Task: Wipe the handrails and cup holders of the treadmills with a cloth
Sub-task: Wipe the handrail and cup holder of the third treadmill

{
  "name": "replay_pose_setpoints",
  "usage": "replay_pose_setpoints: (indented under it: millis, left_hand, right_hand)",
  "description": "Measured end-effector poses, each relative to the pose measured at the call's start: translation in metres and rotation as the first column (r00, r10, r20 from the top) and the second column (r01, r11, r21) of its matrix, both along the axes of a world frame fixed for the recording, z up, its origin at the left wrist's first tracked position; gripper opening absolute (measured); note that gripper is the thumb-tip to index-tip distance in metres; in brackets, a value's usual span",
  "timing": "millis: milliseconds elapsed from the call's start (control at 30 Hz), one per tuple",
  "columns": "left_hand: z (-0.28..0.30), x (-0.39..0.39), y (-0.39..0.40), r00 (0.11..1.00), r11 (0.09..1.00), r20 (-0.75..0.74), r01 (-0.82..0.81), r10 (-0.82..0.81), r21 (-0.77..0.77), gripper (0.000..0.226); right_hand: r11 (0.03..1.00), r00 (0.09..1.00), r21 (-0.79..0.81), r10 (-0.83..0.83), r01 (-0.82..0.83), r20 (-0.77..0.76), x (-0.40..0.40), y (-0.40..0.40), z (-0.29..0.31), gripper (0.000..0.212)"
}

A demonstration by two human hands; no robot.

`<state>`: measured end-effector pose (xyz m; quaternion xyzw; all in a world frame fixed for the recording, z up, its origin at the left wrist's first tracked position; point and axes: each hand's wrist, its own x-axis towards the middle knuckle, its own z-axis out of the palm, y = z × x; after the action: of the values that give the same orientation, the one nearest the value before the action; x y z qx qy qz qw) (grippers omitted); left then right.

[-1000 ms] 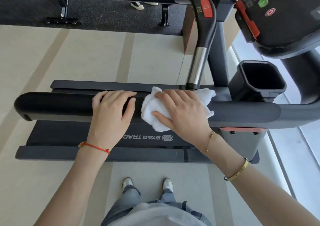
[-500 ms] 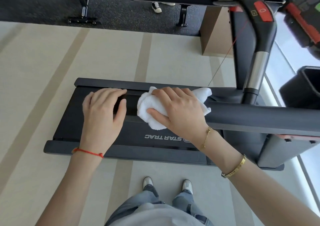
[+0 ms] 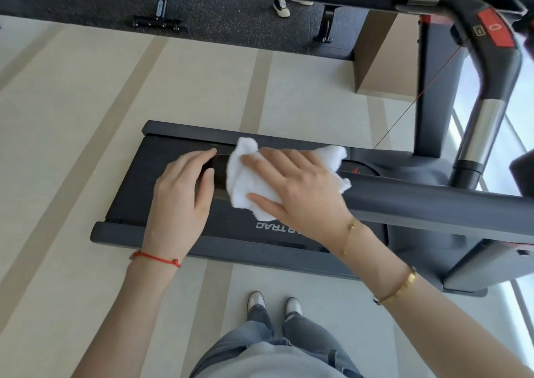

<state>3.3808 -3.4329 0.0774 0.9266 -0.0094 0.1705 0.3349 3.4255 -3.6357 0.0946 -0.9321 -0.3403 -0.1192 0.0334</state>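
Note:
A dark padded handrail [image 3: 419,204] runs in from the right and ends under my hands, above the treadmill deck [image 3: 130,201]. My right hand [image 3: 300,192] lies over a bunched white cloth [image 3: 248,181] on the rail, fingers spread across the top and thumb along the near side, holding the cloth against it. My left hand [image 3: 179,201] rests on the rail's free end just left of the cloth, its fingers fairly straight. A dark corner of the cup holder [image 3: 524,175] shows at the right edge.
An upright grip [image 3: 491,68] with a red button and chrome section rises at the right. A brown box-like column [image 3: 384,59] stands behind it. Gym equipment [image 3: 159,7] and another person's shoe [image 3: 281,7] are on the dark mat beyond. My feet [image 3: 274,305] stand on the pale floor.
Both hands and the cloth have slid left along the handrail to its free end. The console and most of the cup holder have left the view.

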Motion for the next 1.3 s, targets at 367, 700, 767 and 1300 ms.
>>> replay_pose_setpoints:
  millis: [367, 700, 767, 1300]
  left_hand:
    - [0.002, 0.002, -0.004, 1.0, 0.999, 0.008, -0.017, 0.018, -0.029, 0.031]
    - [0.009, 0.014, -0.031, 0.996, 0.989, 0.035, 0.077, -0.082, 0.125, 0.027]
    - [0.012, 0.017, -0.047, 0.993, 0.979, 0.038, 0.1, -0.109, 0.179, 0.026]
    - [0.018, 0.014, -0.263, 0.964, 0.944, 0.009, 0.257, -0.265, 0.208, 0.021]
  right_hand:
    - [0.986, 0.97, 0.079, -0.126, 0.145, -0.206, 0.023, 0.032, 0.008, 0.041]
    - [0.967, 0.972, 0.213, -0.176, 0.141, 0.155, -0.011, -0.038, -0.017, 0.044]
    - [0.959, 0.962, 0.228, -0.209, 0.167, 0.177, -0.014, -0.057, -0.019, 0.043]
    - [0.889, 0.867, 0.276, -0.433, 0.365, 0.247, -0.043, -0.273, -0.023, 0.042]
